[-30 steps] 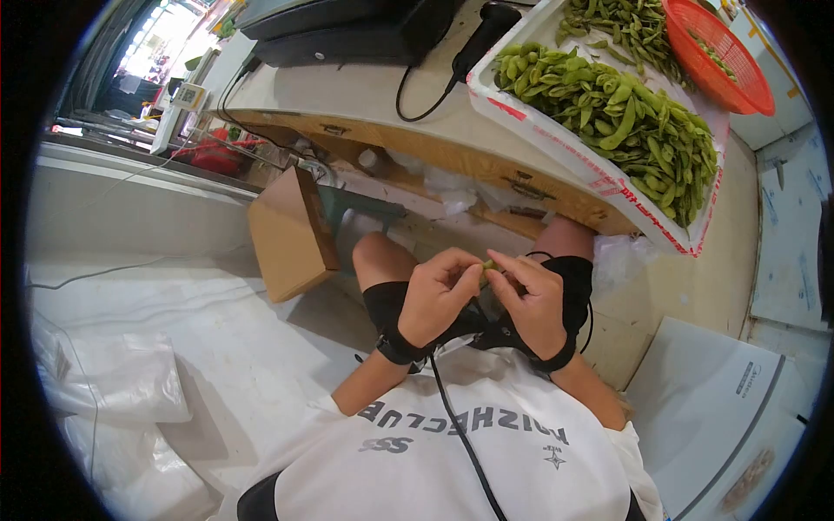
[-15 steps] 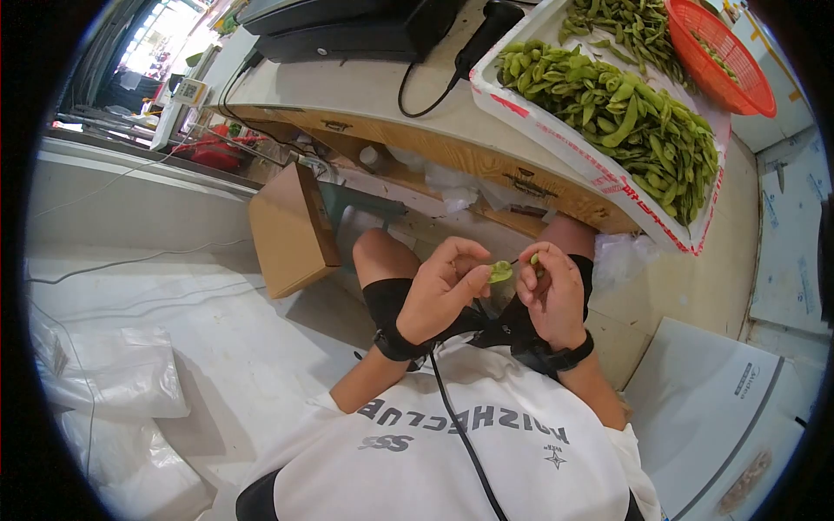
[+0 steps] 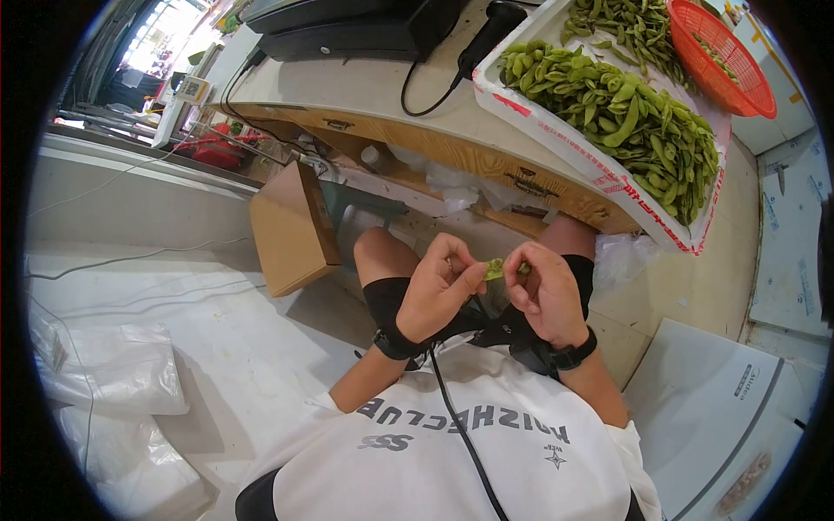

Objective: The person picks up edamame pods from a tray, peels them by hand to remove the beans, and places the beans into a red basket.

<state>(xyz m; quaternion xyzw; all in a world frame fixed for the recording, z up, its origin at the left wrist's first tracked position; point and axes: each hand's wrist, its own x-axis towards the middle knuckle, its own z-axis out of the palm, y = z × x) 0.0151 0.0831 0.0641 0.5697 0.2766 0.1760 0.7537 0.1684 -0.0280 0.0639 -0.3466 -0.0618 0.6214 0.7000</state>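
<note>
Shelling a green bean pod (image 3: pixel 494 268), held over the lap between both hands. Left hand (image 3: pixel 437 297) pinched tight on one end, right hand (image 3: pixel 543 293) pinched on the other. Next, likely: pull halves apart gently, catch beans. On the tabletop (image 3: pixel 365 91): big white tray (image 3: pixel 573 148) heaped with pods, red basket (image 3: pixel 725 61) holding a few.

White printed T-shirt (image 3: pixel 452 451), black wristbands (image 3: pixel 393 345), black shorts and a black cable (image 3: pixel 460 434).
</note>
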